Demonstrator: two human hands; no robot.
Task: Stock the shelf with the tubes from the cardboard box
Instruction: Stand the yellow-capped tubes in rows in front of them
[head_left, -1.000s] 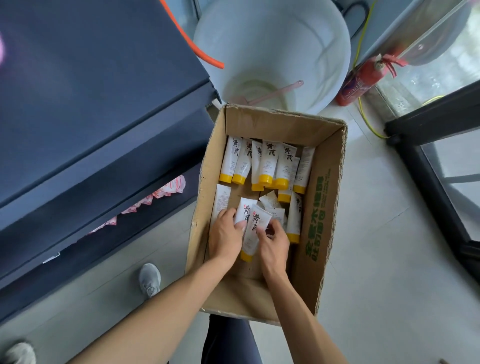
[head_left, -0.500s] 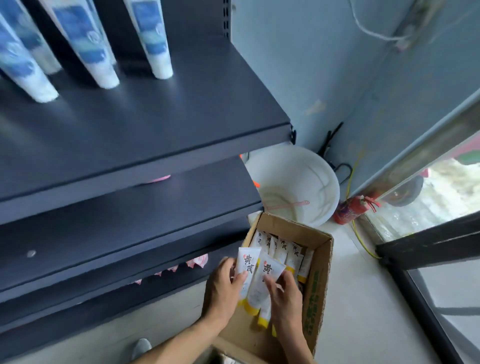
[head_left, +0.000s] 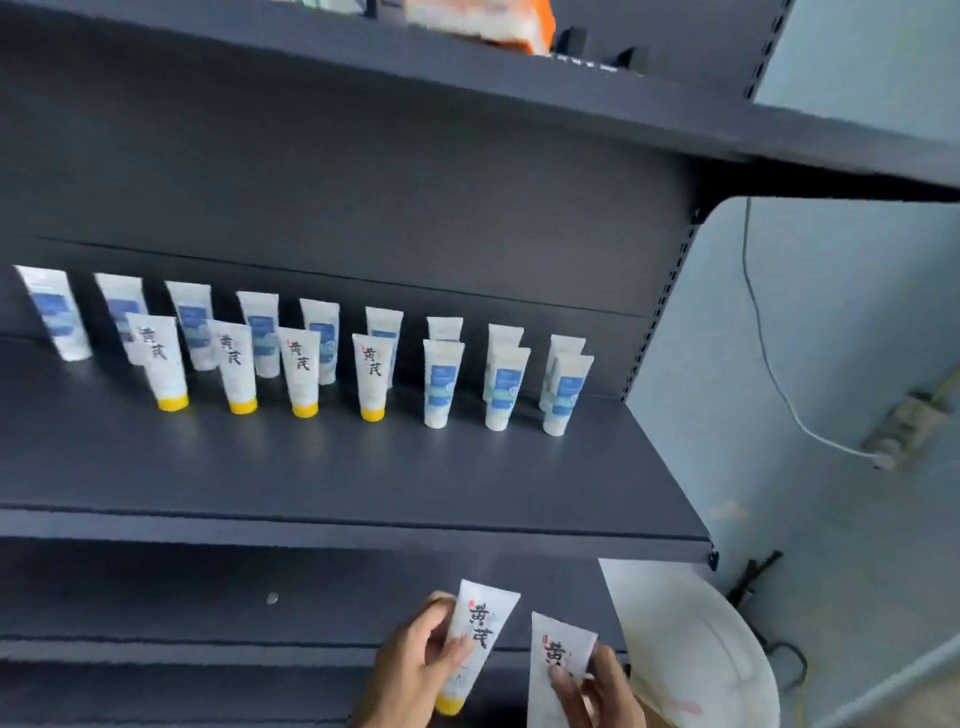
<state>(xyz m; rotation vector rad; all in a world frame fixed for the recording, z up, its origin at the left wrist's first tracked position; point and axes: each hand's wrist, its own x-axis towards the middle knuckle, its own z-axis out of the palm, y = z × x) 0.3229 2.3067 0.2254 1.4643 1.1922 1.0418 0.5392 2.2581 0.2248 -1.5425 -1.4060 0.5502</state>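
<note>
the left hand (head_left: 415, 660) gripped one yellow-capped tube (head_left: 475, 644), the right hand (head_left: 592, 686) another tube (head_left: 556, 660), fingers clamped, below the shelf (head_left: 363, 483). four yellow-capped tubes (head_left: 298, 371) and blue-labelled tubes (head_left: 501, 382) stood there; a white bucket (head_left: 691, 649) sat right.

Six yellow-capped tubes (head_left: 165, 362), thirteen blue-labelled tubes (head_left: 441, 383), one white bucket (head_left: 691, 644)

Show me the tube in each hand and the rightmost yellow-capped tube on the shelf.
Left-hand tube (head_left: 480, 631), head view, printed body.
Right-hand tube (head_left: 556, 654), head view, printed body.
Rightmost yellow-capped tube (head_left: 372, 371), head view, label.
</note>
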